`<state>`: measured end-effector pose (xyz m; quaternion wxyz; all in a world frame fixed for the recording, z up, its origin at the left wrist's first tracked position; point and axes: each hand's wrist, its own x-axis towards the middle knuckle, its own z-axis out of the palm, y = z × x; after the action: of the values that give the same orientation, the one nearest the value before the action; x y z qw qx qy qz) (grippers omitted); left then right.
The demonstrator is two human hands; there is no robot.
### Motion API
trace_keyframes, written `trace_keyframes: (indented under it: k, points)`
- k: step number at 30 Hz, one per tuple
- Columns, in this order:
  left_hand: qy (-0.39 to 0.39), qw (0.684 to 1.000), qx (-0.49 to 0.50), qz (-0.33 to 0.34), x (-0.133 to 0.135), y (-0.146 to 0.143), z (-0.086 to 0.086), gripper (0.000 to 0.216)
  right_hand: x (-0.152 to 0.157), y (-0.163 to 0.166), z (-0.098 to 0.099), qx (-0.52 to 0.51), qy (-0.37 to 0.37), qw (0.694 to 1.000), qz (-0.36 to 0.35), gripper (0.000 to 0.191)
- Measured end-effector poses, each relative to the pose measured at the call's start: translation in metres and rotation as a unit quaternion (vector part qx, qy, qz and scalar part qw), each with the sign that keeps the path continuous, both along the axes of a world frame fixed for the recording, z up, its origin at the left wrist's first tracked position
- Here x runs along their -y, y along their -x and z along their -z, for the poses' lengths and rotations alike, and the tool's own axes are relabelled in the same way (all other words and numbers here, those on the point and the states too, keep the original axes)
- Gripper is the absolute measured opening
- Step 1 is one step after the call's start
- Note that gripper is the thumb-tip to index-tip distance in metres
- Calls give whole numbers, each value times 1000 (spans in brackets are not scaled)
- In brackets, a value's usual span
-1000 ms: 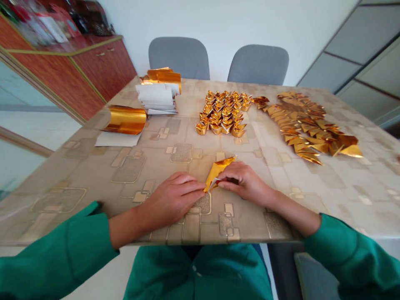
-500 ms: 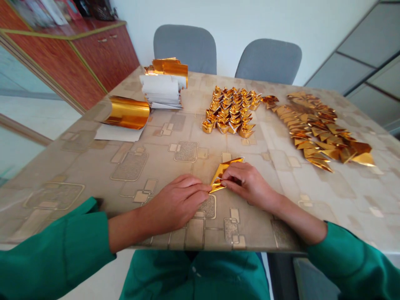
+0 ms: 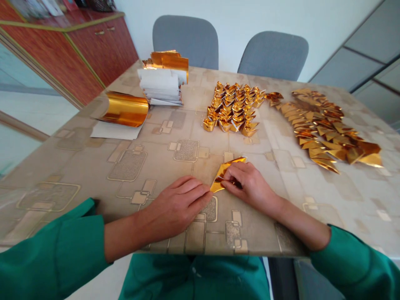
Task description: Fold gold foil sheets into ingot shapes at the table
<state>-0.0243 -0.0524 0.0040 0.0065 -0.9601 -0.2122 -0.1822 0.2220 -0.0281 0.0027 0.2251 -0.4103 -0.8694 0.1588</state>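
Observation:
A partly folded piece of gold foil paper (image 3: 219, 171) lies slantwise on the table, close to the front edge. Its near left tip is gripped at the fingertips of my left hand (image 3: 184, 204), whose fingers are stretched out side by side; the thumb is hidden. My right hand (image 3: 246, 181) has its thumb and bent fingers pinched on the paper's right part and covers much of it. Beyond my hands stand rows of folded gold paper ingots (image 3: 233, 108). To the right spreads a heap of flat folded gold pieces (image 3: 325, 133).
At the back left is a stack of foil sheets, white side showing (image 3: 161, 87). Nearer lies a curled gold sheet (image 3: 126, 109) over white paper (image 3: 115, 131). Two grey chairs (image 3: 186, 39) stand behind the patterned table (image 3: 159, 158). A red-brown cabinet (image 3: 103, 54) is at the left.
The right fingers have shifted slightly on the paper, and the white underside that showed at the fold is now mostly out of sight. My left hand stays at the tip. The view has tilted a little.

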Motion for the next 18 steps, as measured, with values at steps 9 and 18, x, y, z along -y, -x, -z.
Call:
trace_keyframes:
  k: [9, 18]
  points:
    - [6, 999, -42, 25, -4, -1, 1, 31, 1, 1, 5, 14, -20, 999, 22, 9]
    - [32, 998, -54, 12, -7, -6, 2, 39, 31, -1, -6, 155, -193, 967, -57, 21]
